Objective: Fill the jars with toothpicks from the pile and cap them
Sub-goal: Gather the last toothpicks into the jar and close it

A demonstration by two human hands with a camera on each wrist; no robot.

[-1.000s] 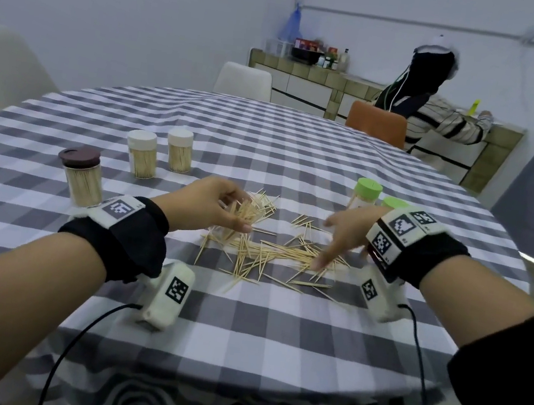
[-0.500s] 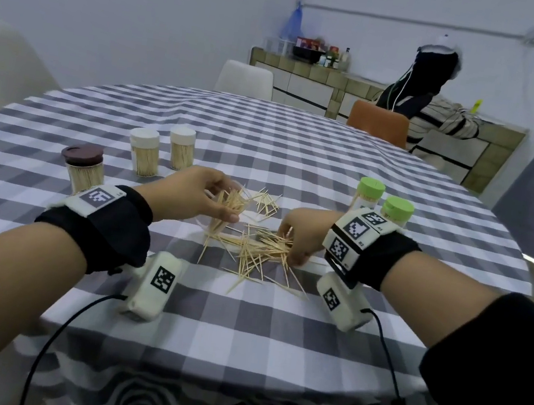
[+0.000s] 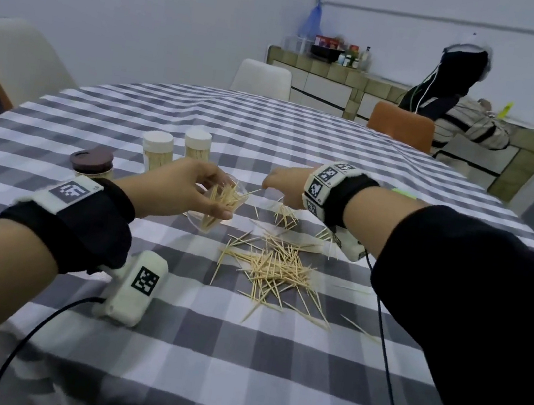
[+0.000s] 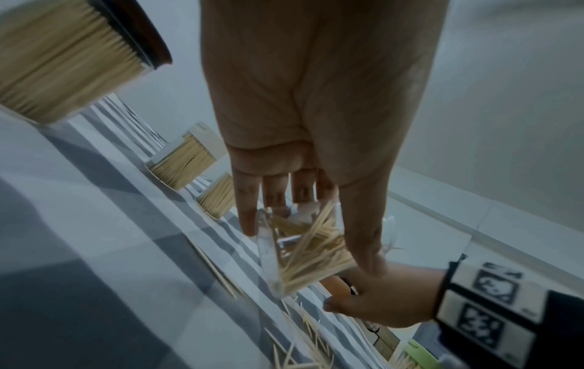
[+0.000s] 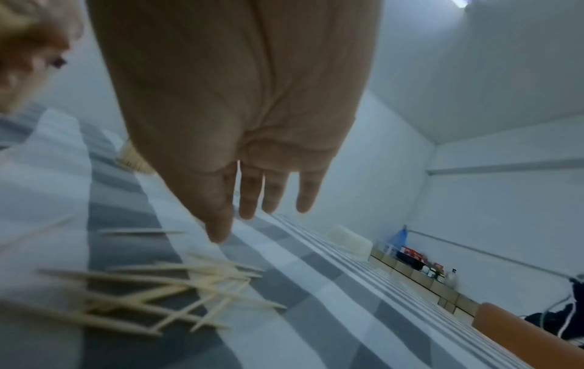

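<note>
My left hand [image 3: 216, 194] grips a clear open jar [image 3: 203, 222], tilted with its mouth toward the right and loosely holding several toothpicks [image 4: 316, 249]. My right hand [image 3: 278, 186] hovers just right of the jar mouth. Its fingers [image 5: 249, 199] are straight and hold nothing. A small clump of toothpicks [image 3: 286, 217] lies on the cloth right under it. The main toothpick pile [image 3: 273, 269] is spread nearer to me, between my two forearms.
Three capped, full jars stand at the left: one with a brown lid [image 3: 92, 159] and two with white lids [image 3: 157, 148], [image 3: 198, 140]. A green lid [image 3: 402, 192] peeks out behind my right forearm. The round table has a checked cloth [image 3: 236, 353]. Chairs and a person stand beyond.
My right hand left the pile, where its fingers were curled over toothpicks, rose to the jar mouth and opened. My left hand lifted and tilted the jar.
</note>
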